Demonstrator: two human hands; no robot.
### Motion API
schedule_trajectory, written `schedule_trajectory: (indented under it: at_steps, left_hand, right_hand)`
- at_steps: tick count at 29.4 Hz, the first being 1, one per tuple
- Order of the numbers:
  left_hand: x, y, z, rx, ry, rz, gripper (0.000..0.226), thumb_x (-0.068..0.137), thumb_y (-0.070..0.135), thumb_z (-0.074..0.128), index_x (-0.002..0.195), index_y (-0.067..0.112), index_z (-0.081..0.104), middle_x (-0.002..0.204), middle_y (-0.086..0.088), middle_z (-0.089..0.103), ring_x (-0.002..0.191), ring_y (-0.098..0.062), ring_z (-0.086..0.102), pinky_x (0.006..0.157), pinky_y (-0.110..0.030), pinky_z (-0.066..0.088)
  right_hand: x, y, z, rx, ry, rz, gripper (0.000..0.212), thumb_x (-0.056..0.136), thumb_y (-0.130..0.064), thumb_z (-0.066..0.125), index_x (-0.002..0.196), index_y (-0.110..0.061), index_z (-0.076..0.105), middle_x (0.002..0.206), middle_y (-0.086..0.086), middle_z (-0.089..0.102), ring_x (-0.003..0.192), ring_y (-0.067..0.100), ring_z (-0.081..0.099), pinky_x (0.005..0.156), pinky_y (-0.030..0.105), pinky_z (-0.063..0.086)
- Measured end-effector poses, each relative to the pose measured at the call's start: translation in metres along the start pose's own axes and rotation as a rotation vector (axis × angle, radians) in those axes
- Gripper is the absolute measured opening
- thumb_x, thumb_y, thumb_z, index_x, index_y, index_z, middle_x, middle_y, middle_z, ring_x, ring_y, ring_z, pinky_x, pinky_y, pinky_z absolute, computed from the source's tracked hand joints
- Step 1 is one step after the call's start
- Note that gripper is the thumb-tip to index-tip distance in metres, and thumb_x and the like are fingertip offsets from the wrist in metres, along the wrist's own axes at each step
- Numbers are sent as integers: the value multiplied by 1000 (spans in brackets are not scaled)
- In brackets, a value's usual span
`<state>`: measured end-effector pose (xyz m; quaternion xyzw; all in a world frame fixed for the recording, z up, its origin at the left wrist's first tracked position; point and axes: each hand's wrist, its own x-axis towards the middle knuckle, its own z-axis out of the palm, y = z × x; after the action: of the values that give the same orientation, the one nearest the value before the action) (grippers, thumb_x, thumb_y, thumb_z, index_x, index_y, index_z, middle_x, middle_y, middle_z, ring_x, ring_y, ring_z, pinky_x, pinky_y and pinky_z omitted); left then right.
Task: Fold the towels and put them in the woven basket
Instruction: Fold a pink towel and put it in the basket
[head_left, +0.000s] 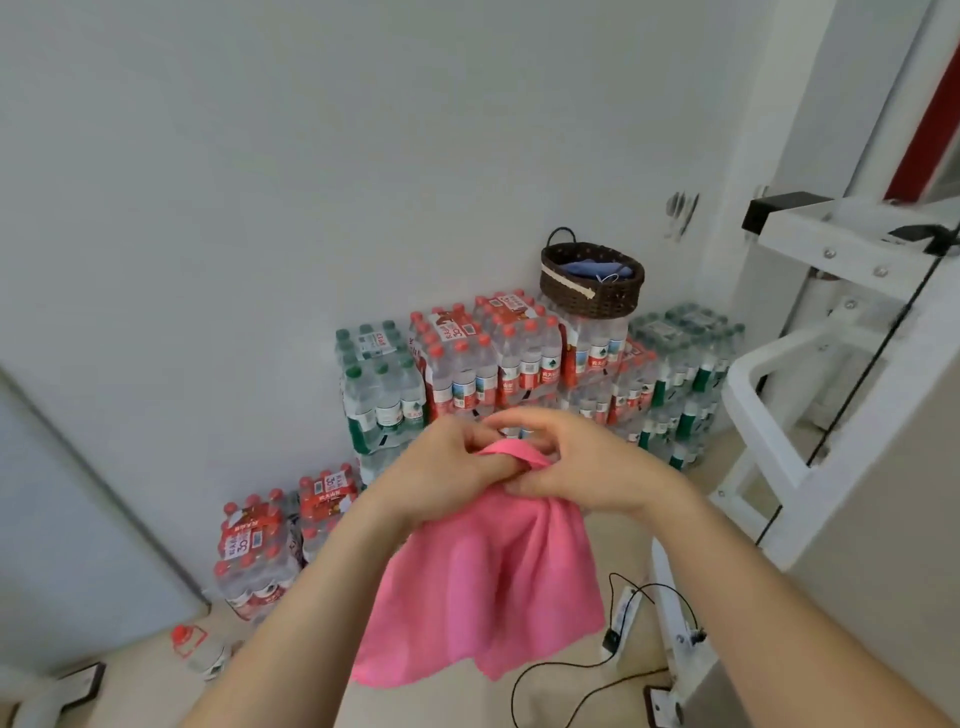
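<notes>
Low at the left, shrink-wrapped packs of red-capped water bottles (257, 540) stand on the floor against the pale wall. Next, the left hand (447, 467) closes its fingers over the top edge of a bright pink cloth towel (483, 592), which hangs in the air; the right hand (576, 462) pinches the same bunched edge, touching the left. Farther right, a dark brown woven basket (592, 283) holding blue cloth sits atop stacked bottle packs (519, 358), beside a white metal frame (831, 332).
</notes>
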<state>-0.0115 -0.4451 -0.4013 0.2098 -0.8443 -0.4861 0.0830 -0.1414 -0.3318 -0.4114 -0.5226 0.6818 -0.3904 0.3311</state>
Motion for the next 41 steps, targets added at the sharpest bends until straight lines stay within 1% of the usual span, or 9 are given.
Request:
schedule_trajectory:
  at_steps: [4, 8, 12, 15, 20, 26, 33, 36, 41]
  left_hand:
    - [23, -48, -72, -10, 147, 71, 24, 87, 31, 67, 68, 17, 70, 57, 9, 59, 50, -3, 49, 50, -20, 39]
    - [38, -80, -140, -23, -74, 44, 35, 87, 38, 63, 56, 22, 64, 49, 13, 51, 45, -3, 45, 46, -14, 35]
    - [62, -112, -196, -66, -387, -46, 20, 81, 27, 71, 92, 10, 74, 86, -10, 73, 73, -19, 67, 68, -25, 54]
    - [87, -139, -228, 96, -482, -90, 23, 81, 18, 75, 99, 5, 71, 96, -12, 73, 85, -27, 70, 79, -36, 57]
    - [146, -184, -266, 129, 190, -32, 17, 70, 18, 69, 67, 13, 52, 59, 4, 50, 55, -11, 42, 50, -22, 36]
    - [240, -217, -302, 514, 675, -120, 19, 71, 6, 53, 73, 25, 52, 69, 2, 62, 70, -28, 58, 60, -35, 47]
    - [337, -185, -365, 475, 1152, 80, 17, 63, 1, 57, 71, 14, 50, 71, 1, 50, 64, -24, 45, 50, -31, 26]
    - [361, -205, -362, 622, 1063, 72, 24, 66, -9, 57, 70, 15, 52, 69, 4, 51, 60, -24, 45, 48, -26, 27]
    - [385, -273, -310, 822, 331, -168, 23, 68, 5, 52, 75, 26, 47, 72, 9, 52, 67, -18, 50, 54, -28, 39]
  right_hand:
    - [65, -15, 0, -141, 179, 19, 9, 85, -24, 71, 92, -20, 73, 88, 2, 73, 85, 16, 69, 83, 41, 55]
    - [122, -31, -9, -254, 74, 68, 15, 83, -35, 72, 77, -22, 73, 76, -1, 72, 69, 8, 65, 72, 31, 51]
    - [171, -21, -29, -432, -75, 184, 25, 79, -39, 75, 71, -16, 71, 73, 12, 63, 65, 15, 54, 65, 33, 42]
    - [202, -3, -51, -616, -109, 313, 32, 81, -33, 73, 60, -14, 60, 57, 1, 48, 55, 13, 42, 56, 32, 34]
    - [254, 36, -85, -813, 14, 422, 18, 84, -27, 68, 68, -20, 70, 65, 0, 65, 59, 15, 54, 57, 32, 44]
    - [356, 65, -126, -891, 601, 326, 24, 84, -16, 50, 74, -28, 69, 82, 3, 66, 77, 29, 61, 60, 32, 45]
    - [472, 64, -215, -566, 1086, -17, 26, 85, 0, 47, 101, -5, 67, 94, 15, 67, 86, 33, 59, 69, 32, 39]
    - [499, 94, -228, -576, 1056, -26, 23, 83, -3, 54, 101, -7, 68, 95, 15, 65, 88, 29, 57, 70, 31, 37]
    - [517, 190, -204, -667, 818, 206, 25, 79, -1, 61, 102, -6, 70, 101, 15, 59, 90, 32, 57, 73, 32, 41]
